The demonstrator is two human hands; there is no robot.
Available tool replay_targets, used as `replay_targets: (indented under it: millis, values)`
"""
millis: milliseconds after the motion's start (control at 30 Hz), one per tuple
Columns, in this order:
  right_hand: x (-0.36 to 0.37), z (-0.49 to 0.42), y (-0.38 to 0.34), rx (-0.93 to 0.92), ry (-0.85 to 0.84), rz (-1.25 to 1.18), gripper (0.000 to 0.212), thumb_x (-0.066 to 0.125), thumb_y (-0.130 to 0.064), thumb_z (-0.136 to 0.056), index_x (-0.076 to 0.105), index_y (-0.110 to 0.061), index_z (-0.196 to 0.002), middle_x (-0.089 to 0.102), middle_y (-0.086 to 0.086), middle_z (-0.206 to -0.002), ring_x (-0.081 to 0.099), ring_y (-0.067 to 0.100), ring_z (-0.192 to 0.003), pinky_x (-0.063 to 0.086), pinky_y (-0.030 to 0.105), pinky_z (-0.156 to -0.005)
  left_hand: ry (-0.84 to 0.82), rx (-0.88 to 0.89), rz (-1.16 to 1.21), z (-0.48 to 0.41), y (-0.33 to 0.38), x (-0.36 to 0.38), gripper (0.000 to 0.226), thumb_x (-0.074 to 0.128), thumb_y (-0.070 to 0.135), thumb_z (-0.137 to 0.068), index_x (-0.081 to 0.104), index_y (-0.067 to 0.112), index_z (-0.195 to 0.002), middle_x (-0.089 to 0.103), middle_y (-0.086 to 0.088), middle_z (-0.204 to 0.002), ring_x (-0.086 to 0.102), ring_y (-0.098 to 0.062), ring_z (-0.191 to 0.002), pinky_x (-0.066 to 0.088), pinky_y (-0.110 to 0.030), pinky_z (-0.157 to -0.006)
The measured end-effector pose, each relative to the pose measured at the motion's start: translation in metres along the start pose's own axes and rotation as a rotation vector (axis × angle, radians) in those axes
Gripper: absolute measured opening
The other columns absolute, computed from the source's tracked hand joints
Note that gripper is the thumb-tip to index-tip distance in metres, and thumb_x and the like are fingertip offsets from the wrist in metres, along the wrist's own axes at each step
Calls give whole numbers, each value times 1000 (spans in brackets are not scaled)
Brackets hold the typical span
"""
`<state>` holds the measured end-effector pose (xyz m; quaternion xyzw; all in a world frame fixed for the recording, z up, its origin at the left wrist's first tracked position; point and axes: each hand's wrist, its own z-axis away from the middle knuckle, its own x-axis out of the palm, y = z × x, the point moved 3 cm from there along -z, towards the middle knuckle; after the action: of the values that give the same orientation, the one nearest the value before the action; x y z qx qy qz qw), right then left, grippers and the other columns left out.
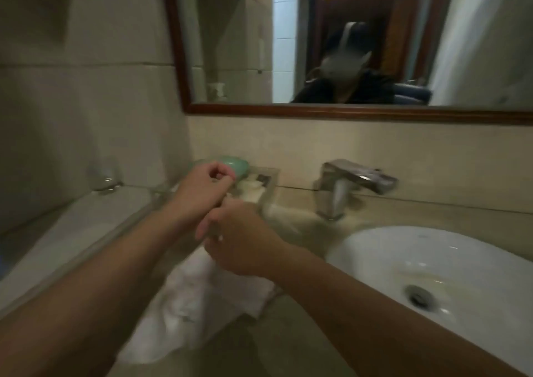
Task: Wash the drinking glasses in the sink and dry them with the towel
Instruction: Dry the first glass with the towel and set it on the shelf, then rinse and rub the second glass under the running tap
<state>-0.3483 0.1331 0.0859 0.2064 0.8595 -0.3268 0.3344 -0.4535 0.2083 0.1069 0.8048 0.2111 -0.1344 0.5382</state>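
1. Left of sink (375, 249), above towel (199, 304): left hand (202, 194) and right hand (245, 244) close together, fingers curled; contents blurred, cannot tell.
2. Glass (103, 179) stands on ledge (86, 226), well apart.
3. Likely drying; next needs towel picked up.

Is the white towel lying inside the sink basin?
No, the towel lies on the counter, left of the sink.

We're up at head height here, one wide-angle lens looking forward and down. We're close in over the counter (274, 347), facing the back wall (375, 151) at a slight tilt: mirror (230, 44) across the top, sink (461, 261) low on the right, left hand (199, 192) and right hand (242, 241) meeting just left of centre.
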Motion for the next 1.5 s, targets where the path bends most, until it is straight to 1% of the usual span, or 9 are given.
replay_targets:
  millis: [200,333,667,833,933,1000,1200,1400,1500]
  values:
    - [-172,167,48,330,63,307,25,54,-21,-83,79,-19,-83,75,0,-79,66,18,-69,54,34,-65,-310,263,245,87,166,195,16,68,13,-86,68,27,-77,63,14,-64,63,-14,-65,50,-32,-67]
    - [-255,262,72,579,118,382,45,61,-13,-83,66,-49,-56,60,-23,-53,52,3,-48,34,15,-49,-338,282,411,151,234,298,20,65,7,-84,67,25,-78,61,16,-61,56,-5,-58,45,-27,-65]
    - [-380,453,124,1020,424,618,24,47,-30,-71,56,-15,-55,52,2,-49,56,23,-53,39,32,-50,-803,341,326,261,311,488,30,49,37,-87,76,24,-86,76,8,-85,71,-12,-83,59,-39,-84]
    - [-417,495,119,934,1145,604,5,61,-25,-77,62,-20,-76,59,-8,-73,54,12,-73,44,35,-68,-781,595,143,270,289,514,29,55,35,-86,79,23,-99,78,9,-96,71,-7,-88,54,-25,-88]
    - [-429,501,145,1233,1120,446,108,84,-53,-60,35,-18,-149,47,5,-143,43,25,-133,38,43,-111,-685,755,199,271,281,514,25,56,30,-81,76,24,-96,74,13,-96,66,-10,-93,48,-26,-93]
    - [-422,498,166,1336,1041,260,143,89,-63,-47,14,-16,-159,35,7,-158,33,28,-145,32,49,-118,-633,813,177,275,282,514,25,55,29,-79,73,26,-95,71,14,-96,61,-10,-92,44,-25,-92]
    - [-428,495,195,1310,1101,312,79,89,-46,-64,45,-23,-125,62,-6,-107,65,20,-103,53,44,-94,-618,819,177,278,281,506,31,51,34,-80,72,27,-101,70,14,-102,57,-8,-98,42,-25,-95]
    - [-411,464,187,1156,1065,229,65,91,-32,-62,51,-21,-111,64,-5,-90,66,13,-86,55,33,-78,-746,488,126,269,287,503,40,61,18,-90,52,19,-129,56,1,-126,55,-14,-120,45,-33,-105]
    - [-395,423,173,1056,973,98,67,92,-36,-63,51,-23,-114,66,-3,-93,66,8,-85,58,33,-79,-788,322,301,254,282,484,46,57,12,-93,39,23,-133,60,-4,-123,63,-11,-97,52,-19,-80]
